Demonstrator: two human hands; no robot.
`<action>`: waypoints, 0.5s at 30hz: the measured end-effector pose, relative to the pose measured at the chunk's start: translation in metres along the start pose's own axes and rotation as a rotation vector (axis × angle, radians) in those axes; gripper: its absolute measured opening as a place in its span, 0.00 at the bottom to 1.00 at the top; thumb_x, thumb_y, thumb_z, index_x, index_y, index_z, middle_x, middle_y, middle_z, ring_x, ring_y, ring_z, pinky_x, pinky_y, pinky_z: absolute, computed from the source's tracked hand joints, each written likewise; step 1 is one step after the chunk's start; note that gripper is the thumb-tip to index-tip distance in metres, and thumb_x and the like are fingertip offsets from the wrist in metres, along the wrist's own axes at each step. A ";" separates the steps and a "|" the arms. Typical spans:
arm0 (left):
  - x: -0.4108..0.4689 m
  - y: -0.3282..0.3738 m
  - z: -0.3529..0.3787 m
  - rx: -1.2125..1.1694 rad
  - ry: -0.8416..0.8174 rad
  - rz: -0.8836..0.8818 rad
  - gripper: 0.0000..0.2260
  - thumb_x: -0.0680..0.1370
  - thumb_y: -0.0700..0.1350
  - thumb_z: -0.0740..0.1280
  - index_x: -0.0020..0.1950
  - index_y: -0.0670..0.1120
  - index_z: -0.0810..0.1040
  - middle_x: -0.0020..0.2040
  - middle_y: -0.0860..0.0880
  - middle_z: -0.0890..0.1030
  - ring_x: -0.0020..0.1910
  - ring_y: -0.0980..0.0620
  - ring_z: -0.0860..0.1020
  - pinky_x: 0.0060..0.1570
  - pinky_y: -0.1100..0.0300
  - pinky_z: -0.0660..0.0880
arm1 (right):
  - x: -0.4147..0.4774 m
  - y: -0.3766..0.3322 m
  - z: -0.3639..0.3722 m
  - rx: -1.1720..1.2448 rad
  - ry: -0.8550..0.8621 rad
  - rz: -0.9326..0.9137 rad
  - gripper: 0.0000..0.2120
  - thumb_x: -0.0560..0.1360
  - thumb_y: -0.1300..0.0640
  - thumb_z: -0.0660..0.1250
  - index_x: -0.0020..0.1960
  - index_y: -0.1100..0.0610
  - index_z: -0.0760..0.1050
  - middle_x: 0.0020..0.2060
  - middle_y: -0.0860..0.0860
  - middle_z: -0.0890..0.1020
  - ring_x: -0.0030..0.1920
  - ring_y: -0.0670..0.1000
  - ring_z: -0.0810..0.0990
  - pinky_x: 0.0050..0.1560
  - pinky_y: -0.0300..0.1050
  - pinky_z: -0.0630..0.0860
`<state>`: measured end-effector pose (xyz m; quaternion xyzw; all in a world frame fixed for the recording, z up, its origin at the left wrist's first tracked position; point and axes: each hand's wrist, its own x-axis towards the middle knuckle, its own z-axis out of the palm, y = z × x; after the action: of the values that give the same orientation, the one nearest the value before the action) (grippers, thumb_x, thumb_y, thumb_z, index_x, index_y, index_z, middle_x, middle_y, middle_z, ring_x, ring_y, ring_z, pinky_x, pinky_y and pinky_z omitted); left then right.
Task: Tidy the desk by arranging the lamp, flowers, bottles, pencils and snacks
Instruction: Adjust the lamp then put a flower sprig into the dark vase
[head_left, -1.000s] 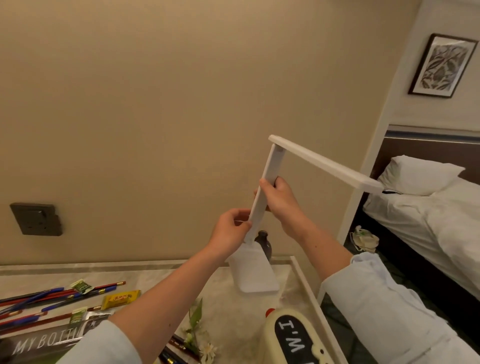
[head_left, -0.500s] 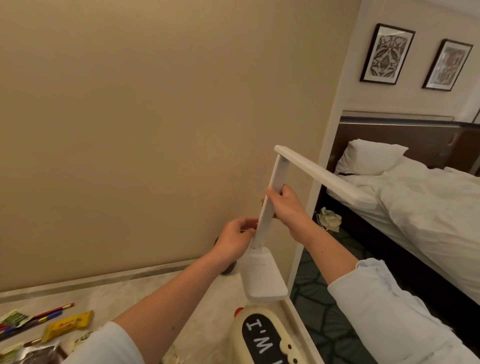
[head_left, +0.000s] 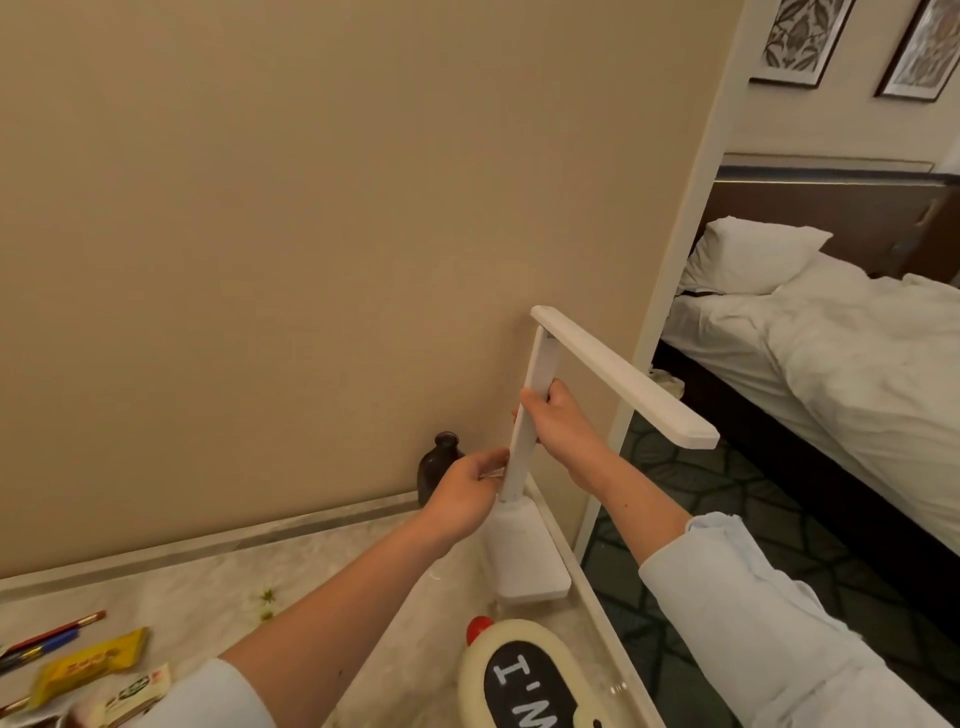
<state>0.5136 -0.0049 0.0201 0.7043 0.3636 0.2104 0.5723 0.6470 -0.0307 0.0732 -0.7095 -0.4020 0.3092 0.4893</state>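
Note:
A white folding desk lamp (head_left: 618, 374) stands with its base (head_left: 527, 561) on the marble desk (head_left: 208, 582) at the back right corner, its head reaching out to the right past the desk edge. My right hand (head_left: 558, 421) grips the upright stem near its middle. My left hand (head_left: 467, 491) pinches the stem just above the base. A dark small bottle (head_left: 439, 465) stands against the wall behind my left hand. Pencils (head_left: 49, 636) and a yellow snack bar (head_left: 85, 665) lie at the front left. A small flower (head_left: 266, 597) lies on the desk.
A cream bottle with a red cap and a black label (head_left: 519, 675) lies near the front right edge. More snack packets (head_left: 135, 691) sit at the lower left. The beige wall runs along the desk's back. A bed (head_left: 831, 353) stands to the right beyond the desk.
The lamp has come down and rightwards, and its base now rests on the desk's back right corner. Both hands kept their hold on the stem. My view turned right.

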 end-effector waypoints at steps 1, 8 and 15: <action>0.001 -0.002 0.000 -0.006 -0.001 -0.003 0.21 0.77 0.36 0.59 0.70 0.48 0.70 0.63 0.54 0.75 0.67 0.53 0.71 0.69 0.51 0.66 | 0.002 0.002 0.002 -0.001 -0.007 0.007 0.09 0.81 0.50 0.56 0.60 0.51 0.64 0.49 0.47 0.76 0.54 0.50 0.76 0.57 0.50 0.73; 0.005 -0.020 0.004 -0.026 0.009 0.001 0.15 0.80 0.38 0.60 0.60 0.56 0.73 0.55 0.60 0.77 0.51 0.67 0.76 0.48 0.72 0.72 | 0.012 0.010 0.008 -0.012 -0.034 0.019 0.10 0.80 0.49 0.57 0.60 0.50 0.65 0.55 0.51 0.77 0.57 0.52 0.76 0.53 0.47 0.69; 0.002 -0.039 0.009 0.176 0.044 -0.009 0.17 0.78 0.37 0.61 0.66 0.48 0.72 0.60 0.52 0.75 0.42 0.61 0.75 0.44 0.71 0.71 | 0.008 0.008 0.011 -0.075 -0.017 0.010 0.20 0.80 0.49 0.58 0.69 0.55 0.64 0.61 0.54 0.75 0.63 0.54 0.74 0.67 0.56 0.69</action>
<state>0.5111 -0.0059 -0.0199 0.7453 0.3965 0.1904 0.5010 0.6442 -0.0204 0.0617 -0.7268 -0.4138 0.3024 0.4572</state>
